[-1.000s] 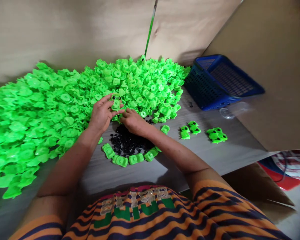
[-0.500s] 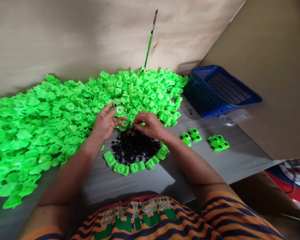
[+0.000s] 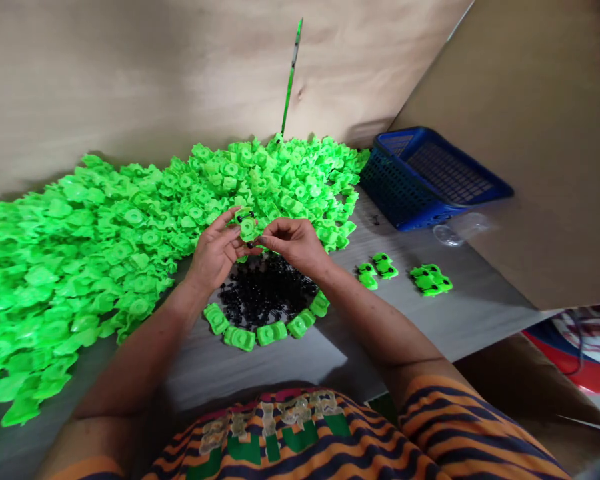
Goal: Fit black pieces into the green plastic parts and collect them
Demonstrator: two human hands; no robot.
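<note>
My left hand (image 3: 213, 253) grips a small green plastic toy car body (image 3: 249, 230), its underside turned up. One black wheel axle (image 3: 245, 217) lies across the body's far end. Close against the near end, my right hand (image 3: 299, 245) is closed with thumb and fingertips together. A black wheel axle (image 3: 251, 245) shows at those fingertips, partly hidden. Beneath both hands spreads a heap of black wheel axles (image 3: 267, 293). Several green car bodies (image 3: 271, 333) form an arc along the heap's near side.
A large mound of green car bodies (image 3: 105, 227) covers the left and back of the table. To the right lie several green cars with axles fitted (image 3: 431, 279). Behind them stand a blue basket (image 3: 405, 193) and a clear plastic piece (image 3: 449, 235). A thin green stick (image 3: 289, 87) rises at the back.
My right hand has come up from the axle heap to the car body in my left hand. The left hand has tilted the body slightly. The whole view has shifted a little.
</note>
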